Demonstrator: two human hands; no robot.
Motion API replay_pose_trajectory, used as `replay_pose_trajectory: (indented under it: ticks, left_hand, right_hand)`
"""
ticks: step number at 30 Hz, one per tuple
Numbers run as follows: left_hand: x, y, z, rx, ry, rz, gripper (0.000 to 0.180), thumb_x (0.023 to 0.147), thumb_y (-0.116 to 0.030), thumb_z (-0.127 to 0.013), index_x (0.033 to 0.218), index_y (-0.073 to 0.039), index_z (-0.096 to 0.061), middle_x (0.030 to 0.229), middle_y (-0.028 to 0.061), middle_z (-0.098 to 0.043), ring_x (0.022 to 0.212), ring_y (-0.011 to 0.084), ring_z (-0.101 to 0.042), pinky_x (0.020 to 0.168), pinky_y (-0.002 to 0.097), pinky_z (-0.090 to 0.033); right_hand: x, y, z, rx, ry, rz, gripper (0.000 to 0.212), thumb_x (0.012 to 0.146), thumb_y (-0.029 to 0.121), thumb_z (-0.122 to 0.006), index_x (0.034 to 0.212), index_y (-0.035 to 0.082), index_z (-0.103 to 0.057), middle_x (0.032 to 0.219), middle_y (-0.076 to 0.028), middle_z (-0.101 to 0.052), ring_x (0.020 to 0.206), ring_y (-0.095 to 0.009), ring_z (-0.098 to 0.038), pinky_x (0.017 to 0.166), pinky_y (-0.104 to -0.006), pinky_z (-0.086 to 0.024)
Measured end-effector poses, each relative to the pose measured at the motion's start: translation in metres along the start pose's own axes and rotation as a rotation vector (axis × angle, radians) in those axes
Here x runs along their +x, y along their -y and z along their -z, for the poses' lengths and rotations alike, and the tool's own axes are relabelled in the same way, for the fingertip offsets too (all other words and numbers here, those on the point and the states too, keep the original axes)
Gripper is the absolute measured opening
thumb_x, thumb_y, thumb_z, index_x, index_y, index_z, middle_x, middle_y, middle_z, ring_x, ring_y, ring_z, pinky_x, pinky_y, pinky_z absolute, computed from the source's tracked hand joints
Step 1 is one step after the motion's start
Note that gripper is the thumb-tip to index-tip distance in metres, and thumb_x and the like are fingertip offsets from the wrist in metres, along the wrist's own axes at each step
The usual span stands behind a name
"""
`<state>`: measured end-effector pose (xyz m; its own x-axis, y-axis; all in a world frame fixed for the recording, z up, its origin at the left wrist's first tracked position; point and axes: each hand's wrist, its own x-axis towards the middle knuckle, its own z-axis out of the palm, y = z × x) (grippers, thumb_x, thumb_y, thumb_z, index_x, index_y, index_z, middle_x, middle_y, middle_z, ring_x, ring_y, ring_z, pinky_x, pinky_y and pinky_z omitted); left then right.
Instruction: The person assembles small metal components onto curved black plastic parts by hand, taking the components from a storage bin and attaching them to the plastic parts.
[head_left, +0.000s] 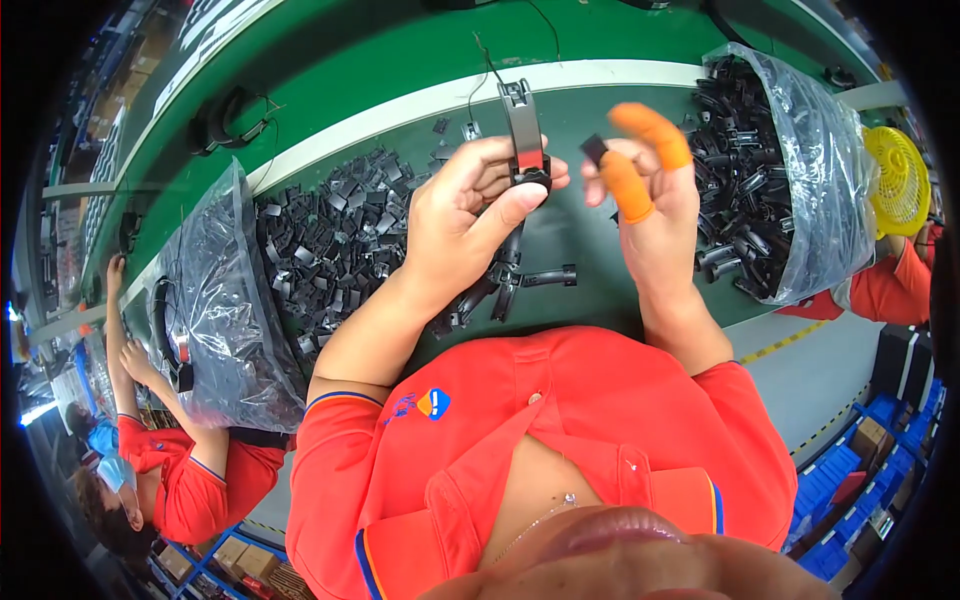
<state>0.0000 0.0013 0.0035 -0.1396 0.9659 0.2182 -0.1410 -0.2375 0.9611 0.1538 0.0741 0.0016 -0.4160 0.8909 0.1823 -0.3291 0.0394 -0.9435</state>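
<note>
My left hand (465, 205) is closed around a curved grey and black headphone headband (524, 125), held upright above the bench. A red patch shows on the band near my thumb, and thin wires trail from its top. To the right, my right hand (655, 195) wears orange finger covers and grips a small black plastic piece (594, 150) at its fingertips, apart from the band. The raised orange-covered finger is blurred. Under my left wrist lie several loose black hinged parts (510, 285) on the green bench (590, 285).
Small black pieces (340, 220) spill from a clear plastic bag (225, 310) at left. Another bag (825, 180) at right holds black curved parts (740, 170). Beyond a pale rail (400, 105), a headband (225, 120) lies on a green belt. Co-workers sit either side; a yellow basket (895, 180) is far right.
</note>
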Motion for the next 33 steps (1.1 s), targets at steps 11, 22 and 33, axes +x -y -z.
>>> replay_pose_trajectory:
  ticks: [11,22,33]
  left_hand:
    - [-0.002,0.007,0.003,0.017,-0.024,-0.057,0.037,0.079,0.000,-0.061,0.113,0.006,-0.047,0.105,0.0133,-0.058,0.098,0.0172,-0.057,0.085,0.0275,-0.046]
    - [-0.003,0.003,-0.001,0.127,0.117,-0.039,0.032,0.084,-0.008,-0.058,0.112,0.004,-0.049,0.101,0.0117,-0.060,0.093,0.0172,-0.060,0.083,0.0285,-0.047]
    - [-0.021,0.021,-0.027,-0.233,0.006,0.040,0.030,0.088,-0.010,-0.051,0.114,0.002,-0.043,0.111,0.0085,-0.050,0.105,0.0126,-0.046,0.087,0.0257,-0.038]
  right_hand:
    - [0.008,0.007,0.002,-0.463,0.268,0.282,0.021,0.074,-0.005,-0.063,0.094,0.002,-0.057,0.095,-0.005,-0.049,0.084,-0.013,-0.051,0.075,-0.0249,-0.042]
    - [0.007,0.007,-0.011,0.158,0.166,-0.030,0.030,0.085,0.011,-0.054,0.112,-0.003,-0.053,0.121,-0.012,-0.048,0.103,-0.018,-0.051,0.086,-0.0280,-0.042]
    - [-0.004,0.004,-0.005,-0.284,0.299,0.055,0.026,0.083,0.003,-0.054,0.108,-0.003,-0.057,0.105,-0.013,-0.061,0.092,-0.018,-0.059,0.082,-0.0297,-0.048]
